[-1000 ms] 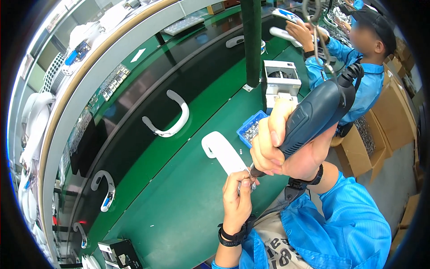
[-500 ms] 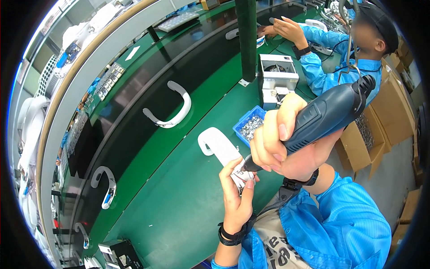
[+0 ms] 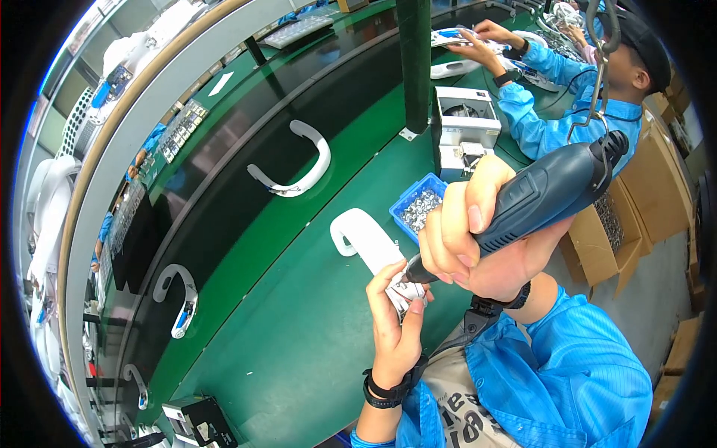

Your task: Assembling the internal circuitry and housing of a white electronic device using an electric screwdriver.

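My right hand [image 3: 485, 235] is wrapped around a dark electric screwdriver [image 3: 541, 196], which hangs from a metal hook [image 3: 597, 89]. Its tip points down and left and meets the end of a white curved plastic part [image 3: 366, 239]. My left hand [image 3: 393, 313] grips that end between thumb and fingers, with the rounded hook-shaped end pointing away over the green bench. Some metal and wiring shows at the gripped end, but the exact spot under the tip is partly hidden by fingers. A blue bin [image 3: 418, 206] of small metal pieces sits just beyond my right hand.
More white curved parts [image 3: 317, 168] lie on the dark conveyor belt [image 3: 224, 179] to the left. A grey-white machine [image 3: 467, 127] stands behind the bin, near a green post [image 3: 413, 67]. At upper right a co-worker [image 3: 553, 119] handles a white part. A cardboard box [image 3: 601, 239] stands at right.
The white parts on the belt have shifted slightly up and to the right. The co-worker's hands have risen with a white part. My own hands and the screwdriver have hardly moved.
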A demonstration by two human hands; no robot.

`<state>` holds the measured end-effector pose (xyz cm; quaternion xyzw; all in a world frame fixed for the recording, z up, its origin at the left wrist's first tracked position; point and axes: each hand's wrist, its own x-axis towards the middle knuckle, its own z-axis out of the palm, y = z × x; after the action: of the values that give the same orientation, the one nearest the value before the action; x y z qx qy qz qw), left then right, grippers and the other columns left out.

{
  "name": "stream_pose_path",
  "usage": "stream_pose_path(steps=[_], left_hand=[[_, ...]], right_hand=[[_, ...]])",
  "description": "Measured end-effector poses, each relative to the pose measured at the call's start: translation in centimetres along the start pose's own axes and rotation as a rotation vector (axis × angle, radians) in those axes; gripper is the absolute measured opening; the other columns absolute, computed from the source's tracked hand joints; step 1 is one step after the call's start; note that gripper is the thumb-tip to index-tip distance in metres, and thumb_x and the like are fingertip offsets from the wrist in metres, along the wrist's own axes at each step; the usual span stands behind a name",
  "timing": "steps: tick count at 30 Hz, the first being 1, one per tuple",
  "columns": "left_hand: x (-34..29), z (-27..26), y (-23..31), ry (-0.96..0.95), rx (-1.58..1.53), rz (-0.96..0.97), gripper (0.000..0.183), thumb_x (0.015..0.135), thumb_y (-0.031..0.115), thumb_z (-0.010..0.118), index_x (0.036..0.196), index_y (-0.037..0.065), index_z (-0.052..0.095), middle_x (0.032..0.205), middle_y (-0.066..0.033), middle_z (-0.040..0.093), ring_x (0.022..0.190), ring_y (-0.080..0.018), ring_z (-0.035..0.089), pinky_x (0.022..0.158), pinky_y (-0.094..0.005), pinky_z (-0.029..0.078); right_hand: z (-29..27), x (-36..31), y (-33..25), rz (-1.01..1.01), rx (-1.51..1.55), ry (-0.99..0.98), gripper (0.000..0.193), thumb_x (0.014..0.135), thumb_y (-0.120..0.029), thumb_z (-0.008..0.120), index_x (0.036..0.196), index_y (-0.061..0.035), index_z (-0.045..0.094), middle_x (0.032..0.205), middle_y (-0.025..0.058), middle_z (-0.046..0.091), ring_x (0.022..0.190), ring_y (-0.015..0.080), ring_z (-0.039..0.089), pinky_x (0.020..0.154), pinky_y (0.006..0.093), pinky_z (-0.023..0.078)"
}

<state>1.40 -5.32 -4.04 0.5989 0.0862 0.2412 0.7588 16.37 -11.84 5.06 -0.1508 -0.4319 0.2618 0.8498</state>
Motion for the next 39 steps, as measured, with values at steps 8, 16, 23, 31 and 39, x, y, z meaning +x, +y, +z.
stream_pose_path(steps=[8, 16, 23, 31, 39], left_hand=[[-0.3, -0.7, 0.2, -0.015, -0.014, 0.005, 0.058, 0.096, -0.004, 0.049, 0.15, 0.004, 0.031, 0.118, -0.0167, 0.061, 0.097, -0.0219, 0.065, 0.089, -0.0358, 0.053], [-0.9, -0.9, -0.2, 0.011, -0.018, 0.002, 0.058, 0.096, -0.005, 0.052, 0.15, 0.002, 0.032, 0.121, -0.0149, 0.058, 0.101, -0.0206, 0.063, 0.092, -0.0342, 0.051], [-1.4, -1.9, -0.4, 0.064, 0.222, 0.118, 0.058, 0.094, -0.007, 0.055, 0.148, -0.001, 0.033, 0.127, -0.0159, 0.055, 0.106, -0.0223, 0.061, 0.096, -0.0361, 0.049], [-1.7, -2.0, 1.1, 0.069, -0.032, 0.042, 0.049, 0.09, -0.007, 0.051, 0.135, 0.001, 0.035, 0.117, -0.0153, 0.057, 0.107, -0.022, 0.06, 0.096, -0.0369, 0.049], [-3.5, -2.5, 0.4, 0.12, -0.144, -0.038, 0.082, 0.092, 0.02, 0.057, 0.164, 0.003, 0.02, 0.16, -0.0212, 0.037, 0.147, -0.0316, 0.041, 0.12, -0.0438, 0.035]], right_hand=[[0.5, -0.5, 0.7, -0.021, 0.076, 0.034, 0.103, 0.077, -0.101, 0.041, 0.103, -0.0018, 0.053, 0.072, 0.0121, 0.057, 0.059, 0.018, 0.055, 0.049, 0.0315, 0.045], [1.0, 0.3, 0.3, 0.195, -0.127, -0.116, 0.085, 0.089, -0.086, 0.053, 0.101, -0.002, 0.056, 0.074, 0.0122, 0.058, 0.061, 0.0236, 0.057, 0.055, 0.0375, 0.047], [3.7, 1.5, 1.1, 0.523, -0.387, 0.025, 0.082, 0.089, -0.078, 0.063, 0.083, 0.0035, 0.064, 0.071, 0.0145, 0.061, 0.061, 0.025, 0.058, 0.052, 0.0372, 0.048], [4.9, 0.4, 5.1, 0.343, -0.351, 0.108, 0.092, 0.09, -0.09, 0.042, 0.063, -0.0025, 0.054, 0.055, 0.0055, 0.052, 0.046, 0.0124, 0.047, 0.042, 0.0261, 0.039], [6.4, -0.6, 3.1, 0.36, -0.362, -0.034, 0.101, 0.083, -0.092, 0.04, 0.119, 0.0003, 0.057, 0.087, 0.0036, 0.059, 0.07, 0.0081, 0.055, 0.06, 0.0237, 0.045]])
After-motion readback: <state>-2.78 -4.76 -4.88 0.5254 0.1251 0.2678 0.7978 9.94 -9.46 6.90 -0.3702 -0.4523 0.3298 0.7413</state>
